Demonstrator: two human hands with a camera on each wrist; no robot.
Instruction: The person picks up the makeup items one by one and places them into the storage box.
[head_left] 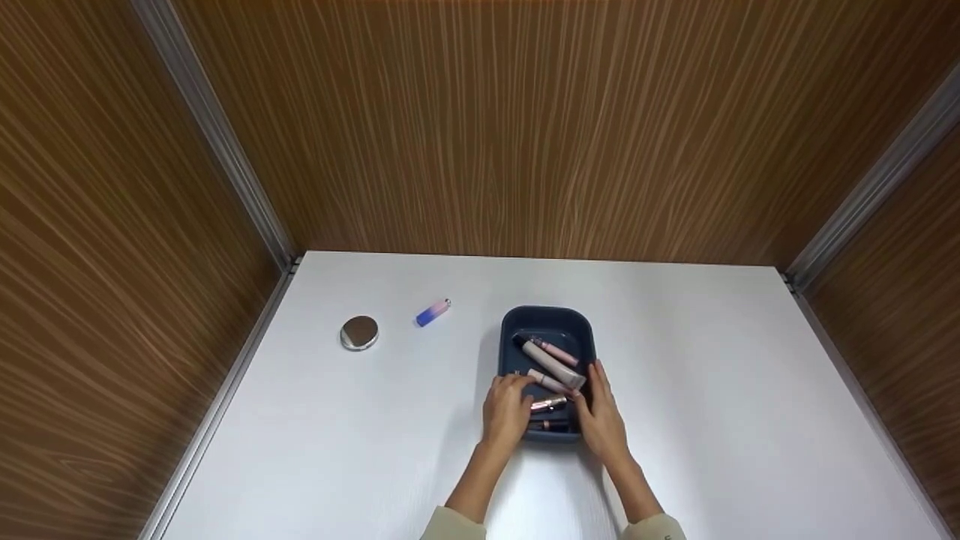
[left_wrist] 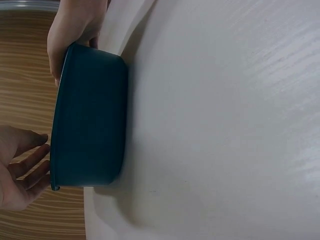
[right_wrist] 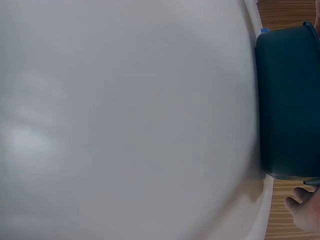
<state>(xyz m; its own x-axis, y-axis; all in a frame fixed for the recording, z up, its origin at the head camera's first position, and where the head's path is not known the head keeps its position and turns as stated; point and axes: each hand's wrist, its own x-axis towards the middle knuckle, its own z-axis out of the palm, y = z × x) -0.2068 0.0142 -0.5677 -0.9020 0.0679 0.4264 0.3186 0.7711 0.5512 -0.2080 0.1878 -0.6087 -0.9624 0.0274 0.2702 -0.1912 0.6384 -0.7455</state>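
A dark blue rectangular bin point(head_left: 547, 315) stands on the white table with several cosmetics inside. My left hand point(head_left: 506, 409) reaches over its left rim, loosely bent fingers by one end of a small pale tube point(head_left: 549, 381); whether they touch it is unclear. Across from it, my right hand point(head_left: 604, 424) holds the right wall, thumb inside and fingers outside. Farther up in the bin lie a grey squeeze tube point(head_left: 555, 364) and a pink tube point(head_left: 560, 354). Nearer me are a shiny lipstick-like tube point(head_left: 549, 403) and a dark one point(head_left: 547, 425). Both wrist views show the bin's outer wall point(left_wrist: 92, 120) point(right_wrist: 290, 105).
A round compact with a mirror-like top point(head_left: 359, 332) lies on the table at the left. Beside it is a blue-and-pink tube point(head_left: 433, 313). Wood-grain panels point(head_left: 525, 135) enclose the white table point(head_left: 712, 375) at the back and both sides.
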